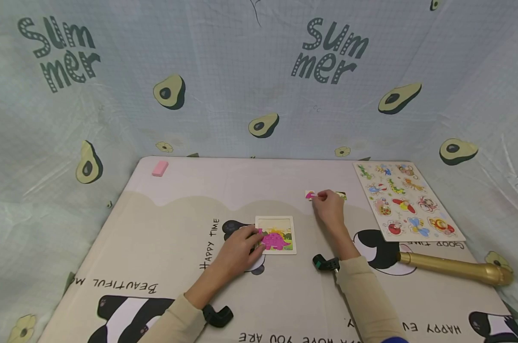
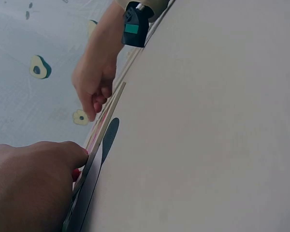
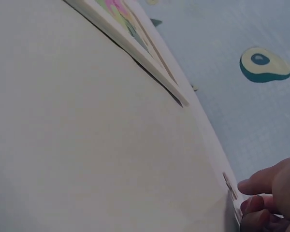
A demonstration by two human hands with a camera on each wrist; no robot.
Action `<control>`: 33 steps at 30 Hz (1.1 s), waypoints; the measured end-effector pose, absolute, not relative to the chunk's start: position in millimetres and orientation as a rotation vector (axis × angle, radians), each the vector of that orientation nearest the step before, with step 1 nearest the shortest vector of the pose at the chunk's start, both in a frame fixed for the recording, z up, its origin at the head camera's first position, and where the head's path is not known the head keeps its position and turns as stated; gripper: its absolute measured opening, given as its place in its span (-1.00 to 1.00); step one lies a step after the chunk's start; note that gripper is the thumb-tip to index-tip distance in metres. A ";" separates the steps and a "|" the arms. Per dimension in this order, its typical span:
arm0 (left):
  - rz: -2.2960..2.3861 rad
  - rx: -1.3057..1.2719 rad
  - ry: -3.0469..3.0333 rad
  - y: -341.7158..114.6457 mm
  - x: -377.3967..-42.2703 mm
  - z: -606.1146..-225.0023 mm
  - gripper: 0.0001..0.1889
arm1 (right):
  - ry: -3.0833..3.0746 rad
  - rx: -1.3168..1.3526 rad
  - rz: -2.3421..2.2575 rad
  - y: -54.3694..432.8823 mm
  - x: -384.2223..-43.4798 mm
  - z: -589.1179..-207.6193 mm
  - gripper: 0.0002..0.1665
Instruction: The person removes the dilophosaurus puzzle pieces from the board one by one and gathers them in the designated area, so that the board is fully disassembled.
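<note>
A small framed jigsaw puzzle [image 1: 276, 241] with a pink dinosaur lies on the table; the upper part of its tray shows bare backing. My left hand [image 1: 240, 250] rests on the puzzle's left side, its fingertips over the picture. In the left wrist view, this hand [image 2: 36, 179] touches the frame's edge [image 2: 99, 137]. Farther back, my right hand [image 1: 330, 209] pinches a small puzzle piece [image 1: 309, 195] with pink on it. Another piece [image 1: 341, 195] shows partly behind that hand. The right wrist view has the curled fingers [image 3: 261, 186] at a thin piece [image 3: 229, 184].
A board of animal pictures [image 1: 406, 202] lies at the back right. Before it is a golden rod [image 1: 451, 267] with a flared end. A pink block [image 1: 160, 168] sits at the back left corner. Fabric walls [image 1: 224, 85] with avocado prints stand around the table.
</note>
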State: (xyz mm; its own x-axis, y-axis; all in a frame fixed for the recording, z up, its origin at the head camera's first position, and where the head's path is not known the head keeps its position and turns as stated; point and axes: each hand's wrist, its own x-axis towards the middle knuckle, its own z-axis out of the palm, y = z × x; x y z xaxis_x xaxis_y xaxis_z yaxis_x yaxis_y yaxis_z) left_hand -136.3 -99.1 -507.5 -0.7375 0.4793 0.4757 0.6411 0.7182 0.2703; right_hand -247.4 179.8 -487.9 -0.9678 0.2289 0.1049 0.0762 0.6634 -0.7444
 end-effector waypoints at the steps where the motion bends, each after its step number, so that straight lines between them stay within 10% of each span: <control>1: -0.599 -0.868 -2.549 -99.1 -136.1 -507.4 -0.72 | -2.700 -0.261 1.192 179.4 -245.6 -487.9 -0.65; 33: -0.626 -0.865 -2.560 -99.2 -135.9 -505.7 -0.71 | -2.816 -0.300 0.977 165.9 -247.2 -485.2 -0.60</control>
